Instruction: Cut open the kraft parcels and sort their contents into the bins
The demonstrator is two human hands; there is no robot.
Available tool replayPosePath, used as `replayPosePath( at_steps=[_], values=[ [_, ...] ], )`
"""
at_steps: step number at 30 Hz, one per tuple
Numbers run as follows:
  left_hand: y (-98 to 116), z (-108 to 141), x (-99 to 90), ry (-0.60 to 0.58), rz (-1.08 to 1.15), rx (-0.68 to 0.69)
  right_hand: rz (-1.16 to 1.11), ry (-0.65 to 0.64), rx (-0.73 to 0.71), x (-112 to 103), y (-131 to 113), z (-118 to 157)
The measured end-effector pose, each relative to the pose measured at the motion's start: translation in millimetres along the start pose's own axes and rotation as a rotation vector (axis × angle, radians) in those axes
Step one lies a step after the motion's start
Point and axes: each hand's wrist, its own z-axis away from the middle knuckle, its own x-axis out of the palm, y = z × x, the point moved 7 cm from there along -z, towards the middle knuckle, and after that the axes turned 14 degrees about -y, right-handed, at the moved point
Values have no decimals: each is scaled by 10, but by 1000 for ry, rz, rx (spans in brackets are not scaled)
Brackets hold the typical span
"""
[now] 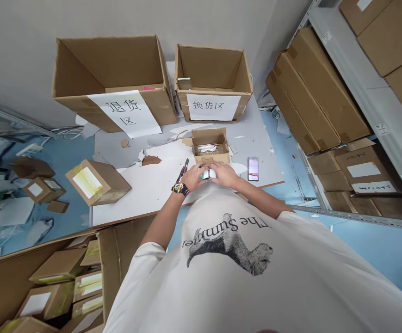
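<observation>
Two large open brown cardboard boxes (110,78) with paper signs stand at the far end of my white-topped bench (141,199). A small open brown carton (210,145) sits just ahead of my hands, and a slim phone with a lit screen (253,169) lies to the right. My left hand (194,178) and right hand (223,173) press together around a small white-and-green object (207,174), held between them over the bench. My left grip also pinches a slim black-and-red tool (182,170).
</observation>
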Motion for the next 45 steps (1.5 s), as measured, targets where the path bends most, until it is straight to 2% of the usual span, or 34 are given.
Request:
replayPosePath(
  at_steps=[8, 15, 20, 26, 30, 33, 38, 41, 45],
  values=[
    [57, -91, -121, -66, -57, 55, -71, 26, 25, 28, 3, -62],
    [110, -155, -192, -119, -72, 65, -167, 114, -38, 23, 118, -97],
    [186, -89, -315, -119, -53, 63, -224, 195, -70, 37, 150, -154],
    [222, 37, -345, -21, -77, -39, -409, 320, -89, 87, 309, -110],
    [340, 42, -340, -20, -193, -174, -492, 367, -133, 157, 367, -60],
    [508, -44, -352, -51, -304, -260, -535, 388, -143, 213, 386, -57],
    [691, -315, -328, -186, -368, -360, -585, 427, -125, 249, 439, -72],
    [709, -410, -325, -206, -353, -354, -611, 459, -101, 243, 495, -51],
    [665, -369, -347, -113, -321, -279, -640, 470, -67, 266, 525, -17]
  ],
)
